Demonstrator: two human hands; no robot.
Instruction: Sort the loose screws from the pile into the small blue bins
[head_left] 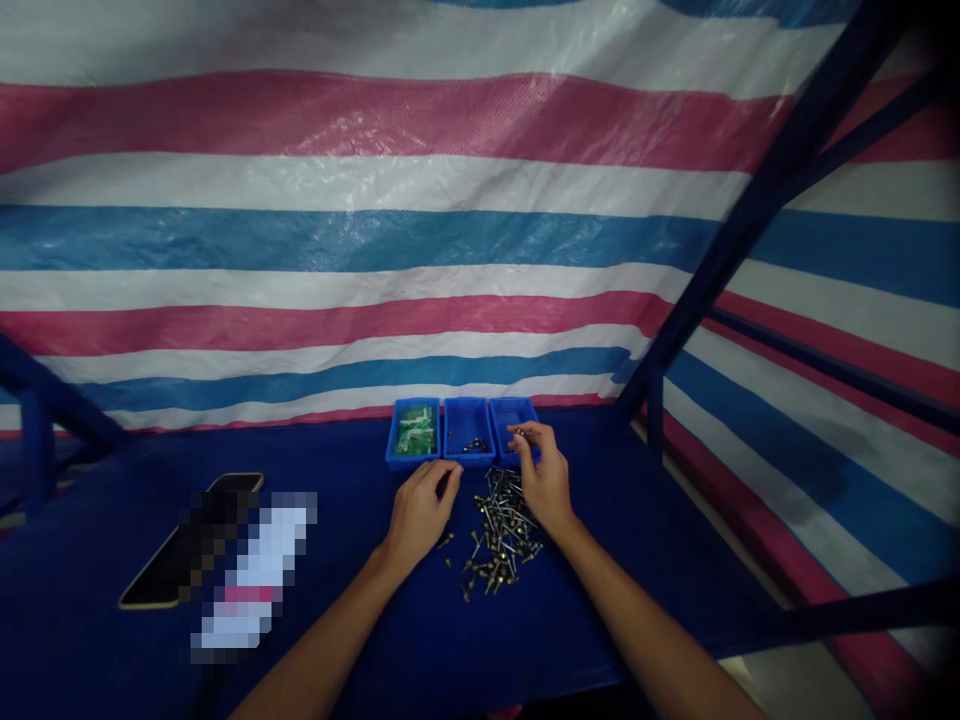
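A loose pile of small metal fasteners [504,530], with thin silver shanks and brassy ends, lies between my hands; their exact kind is too small to tell. My right hand [547,480] pinches a small metal fastener [519,432] over the right blue bin [514,408]. Near the front of the middle blue bin [466,460], my left hand [421,508] is closed, thumb and forefinger together; whatever is between them cannot be made out. A few small metal pieces [474,444] lie in the middle bin. My right hand partly hides the right bin.
The left blue bin [412,463] holds green and clear pieces. On the left of the blue tabletop [330,570] lie a dark phone-like device [161,570] and a blurred-out pale object [259,570]. Striped sheeting [360,240] and blue frame bars [720,255] surround the table.
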